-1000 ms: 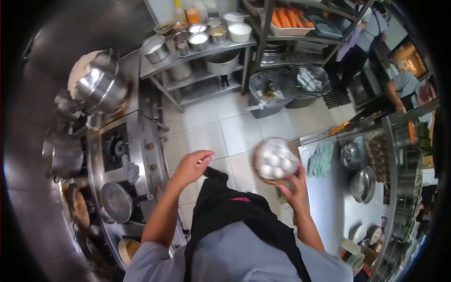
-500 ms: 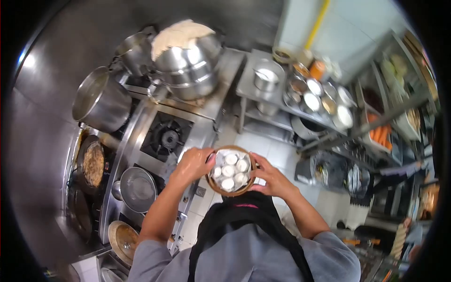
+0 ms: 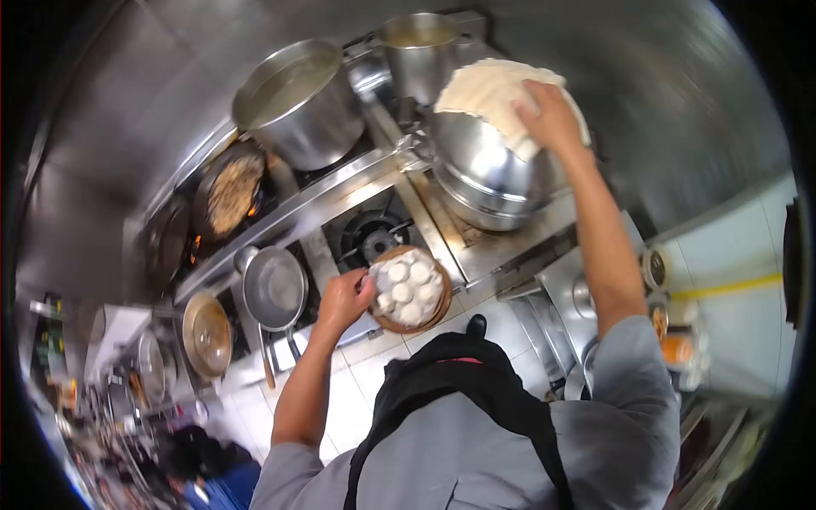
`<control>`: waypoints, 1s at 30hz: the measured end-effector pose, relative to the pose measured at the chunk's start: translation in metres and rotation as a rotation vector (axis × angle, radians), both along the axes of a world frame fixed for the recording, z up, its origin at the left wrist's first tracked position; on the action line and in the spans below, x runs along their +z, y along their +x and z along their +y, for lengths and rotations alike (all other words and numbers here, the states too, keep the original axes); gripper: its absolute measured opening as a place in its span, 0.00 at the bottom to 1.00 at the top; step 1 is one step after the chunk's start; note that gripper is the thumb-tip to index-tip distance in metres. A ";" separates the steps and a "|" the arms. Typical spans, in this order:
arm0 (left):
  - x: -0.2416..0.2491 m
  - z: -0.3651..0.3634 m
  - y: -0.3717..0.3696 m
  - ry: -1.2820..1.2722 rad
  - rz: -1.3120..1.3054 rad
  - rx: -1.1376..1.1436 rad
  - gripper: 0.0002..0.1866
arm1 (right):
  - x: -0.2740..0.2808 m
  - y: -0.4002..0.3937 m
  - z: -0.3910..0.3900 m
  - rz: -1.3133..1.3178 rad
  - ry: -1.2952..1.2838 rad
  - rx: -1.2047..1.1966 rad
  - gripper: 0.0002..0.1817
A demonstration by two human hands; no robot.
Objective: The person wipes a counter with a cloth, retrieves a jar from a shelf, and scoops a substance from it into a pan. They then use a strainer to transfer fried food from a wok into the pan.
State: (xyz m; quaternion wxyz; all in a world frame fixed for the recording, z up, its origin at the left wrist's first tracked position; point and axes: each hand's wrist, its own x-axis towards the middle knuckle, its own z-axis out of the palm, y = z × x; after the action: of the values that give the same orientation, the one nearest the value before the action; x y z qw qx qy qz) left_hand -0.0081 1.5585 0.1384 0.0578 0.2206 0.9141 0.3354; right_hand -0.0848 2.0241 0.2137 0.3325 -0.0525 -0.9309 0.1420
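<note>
My left hand grips the left edge of a round bamboo steamer basket, its fingers closed on the rim. Several white round buns sit on pale paper inside it. Up at the right, my right hand rests on a cream-coloured cloth that is draped over the domed lid of a large steel steamer pot. Its fingers are partly visible on the cloth; whether they pinch it is unclear.
Behind the burner stand a large stockpot and a smaller pot. A browned pan of food is over flames at left. Nearer are a steel pan and a lidded pan. A person in blue is at lower left.
My right hand has left the basket and reached up to the cloth on the steamer lid. My left hand alone now holds the basket. The view has turned towards the stove.
</note>
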 end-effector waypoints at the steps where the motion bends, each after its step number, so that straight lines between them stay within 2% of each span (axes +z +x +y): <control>1: 0.004 0.013 -0.002 0.016 -0.011 0.064 0.12 | 0.015 -0.017 0.008 -0.187 0.068 -0.120 0.24; 2: -0.001 0.023 -0.004 0.043 -0.035 0.113 0.12 | 0.024 -0.027 0.011 -0.190 0.064 -0.081 0.24; 4: -0.006 0.036 0.002 0.079 -0.050 0.185 0.12 | 0.036 -0.027 0.007 -0.230 0.024 -0.168 0.26; 8: -0.014 0.057 0.006 0.073 -0.067 0.254 0.12 | 0.029 -0.049 0.019 -0.188 0.055 -0.131 0.24; 10: -0.023 0.061 0.004 0.043 -0.040 0.235 0.12 | 0.022 -0.068 0.036 -0.192 0.121 0.055 0.23; 13: -0.037 0.058 0.008 -0.008 -0.056 0.230 0.12 | 0.025 -0.069 0.048 -0.189 0.066 0.110 0.23; 17: -0.029 0.041 0.022 -0.082 -0.066 0.287 0.12 | 0.045 -0.072 0.096 -0.083 0.098 -0.048 0.24; 19: -0.024 0.024 0.028 -0.095 -0.069 0.303 0.12 | 0.078 -0.067 0.132 -0.206 -0.318 0.038 0.24; 21: -0.026 0.010 0.029 -0.106 -0.067 0.318 0.12 | 0.085 -0.069 0.166 -0.166 -0.338 0.031 0.22; 23: -0.032 -0.004 0.027 -0.061 -0.093 0.376 0.12 | 0.084 -0.070 0.194 -0.147 -0.555 0.088 0.21; 24: -0.029 -0.006 0.024 -0.066 -0.102 0.387 0.13 | 0.085 -0.065 0.199 -0.126 -0.627 0.096 0.17; 26: -0.025 -0.008 0.013 -0.059 -0.111 0.395 0.13 | 0.086 -0.059 0.210 -0.119 -0.684 0.074 0.17; 30: 0.034 0.030 -0.017 0.000 -0.056 0.379 0.13 | 0.085 -0.061 0.230 -0.096 -0.780 0.031 0.17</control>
State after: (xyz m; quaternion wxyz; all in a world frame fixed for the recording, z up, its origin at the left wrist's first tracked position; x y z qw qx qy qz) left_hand -0.0250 1.5889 0.1725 0.0189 0.0349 0.9374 0.3460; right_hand -0.1461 2.2544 0.2986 0.2416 -0.1675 -0.8222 0.4875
